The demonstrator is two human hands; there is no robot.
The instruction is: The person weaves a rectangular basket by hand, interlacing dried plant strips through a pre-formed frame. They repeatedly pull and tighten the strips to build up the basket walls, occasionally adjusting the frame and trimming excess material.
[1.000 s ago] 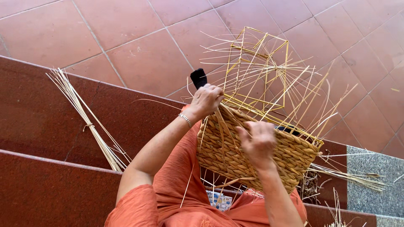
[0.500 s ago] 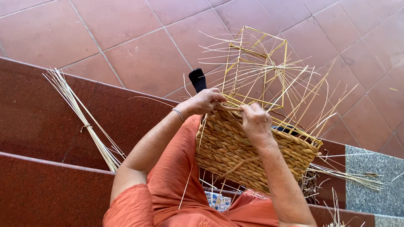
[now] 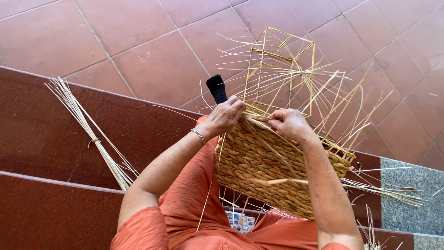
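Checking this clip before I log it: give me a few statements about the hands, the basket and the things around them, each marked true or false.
1. Both hands rest at the woven top edge of the basket. True: the left hand and the right hand grip it there.
2. The basket is woven all the way up. False: above the weave the yellow frame stands bare, with loose straws sticking out.
3. A tied bundle of straw lies on the step to the person's left. True.
4. The left wrist is bare. False: it wears a bracelet.
5. The floor is grey carpet. False: it is reddish tiles.
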